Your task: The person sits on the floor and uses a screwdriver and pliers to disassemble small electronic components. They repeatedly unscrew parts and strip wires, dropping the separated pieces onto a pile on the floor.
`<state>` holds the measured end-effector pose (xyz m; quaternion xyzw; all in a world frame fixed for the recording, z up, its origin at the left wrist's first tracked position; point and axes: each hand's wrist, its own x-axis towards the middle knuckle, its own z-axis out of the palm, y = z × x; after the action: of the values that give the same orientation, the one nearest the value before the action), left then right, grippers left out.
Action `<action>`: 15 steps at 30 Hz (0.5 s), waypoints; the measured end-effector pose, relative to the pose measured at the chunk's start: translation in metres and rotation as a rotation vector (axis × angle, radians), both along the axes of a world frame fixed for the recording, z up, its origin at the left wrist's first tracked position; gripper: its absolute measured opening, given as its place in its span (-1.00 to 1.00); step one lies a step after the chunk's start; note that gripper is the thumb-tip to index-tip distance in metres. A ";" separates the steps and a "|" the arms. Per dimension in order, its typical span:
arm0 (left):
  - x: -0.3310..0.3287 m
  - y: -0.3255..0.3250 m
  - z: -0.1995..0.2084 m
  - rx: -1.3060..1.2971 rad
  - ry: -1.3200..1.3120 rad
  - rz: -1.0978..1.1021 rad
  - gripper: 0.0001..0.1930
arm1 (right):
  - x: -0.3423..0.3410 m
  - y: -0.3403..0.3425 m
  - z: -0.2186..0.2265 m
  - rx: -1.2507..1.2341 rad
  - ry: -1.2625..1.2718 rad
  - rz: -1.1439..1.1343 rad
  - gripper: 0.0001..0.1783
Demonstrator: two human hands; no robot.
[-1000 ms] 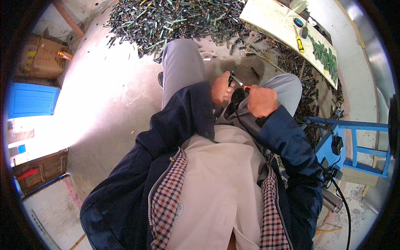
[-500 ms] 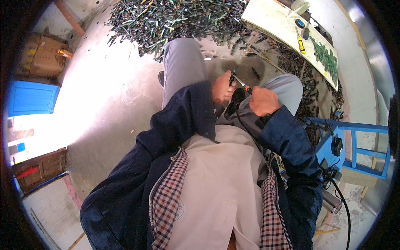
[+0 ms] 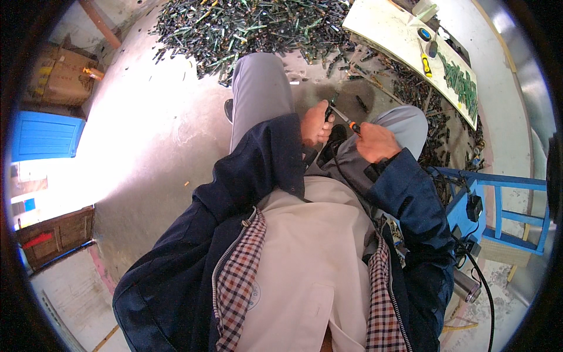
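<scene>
My left hand is closed around a small dark strip-shaped piece, which looks like the ones heaped on the floor. Its lower part is hidden by my fingers. In my right hand is a screwdriver-like tool with an orange and black handle and a slim metal shaft. The shaft slants up and left, its end close to the piece; whether they touch I cannot tell. Both hands are between my knees, above the floor.
A large heap of dark and green strips covers the floor ahead. At the far right, a pale board carries a yellow-handled screwdriver, a tape roll and green strips. A blue chair with black cords stands at my right.
My right hand has shifted slightly right, drawing the tool's tip back a little from the left fingers. My left hand stays nearly in place, still gripping the strip-shaped piece.
</scene>
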<state>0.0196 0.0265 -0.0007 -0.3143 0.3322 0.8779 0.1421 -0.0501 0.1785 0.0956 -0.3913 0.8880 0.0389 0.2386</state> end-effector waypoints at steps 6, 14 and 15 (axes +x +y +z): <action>0.001 -0.004 -0.004 0.133 0.035 -0.013 -0.63 | 0.003 -0.003 0.010 -0.009 0.000 -0.009 -0.77; -0.001 -0.001 -0.004 0.070 0.000 0.026 -0.64 | 0.012 -0.004 -0.002 -0.149 0.209 0.056 -0.80; 0.000 0.000 -0.003 0.044 -0.007 0.039 -0.64 | 0.014 -0.005 -0.003 -0.147 0.234 0.060 -0.81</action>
<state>0.0192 0.0264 -0.0041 -0.3206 0.3063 0.8864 0.1330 -0.0362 0.1732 0.0924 -0.4270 0.8980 0.0260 0.1030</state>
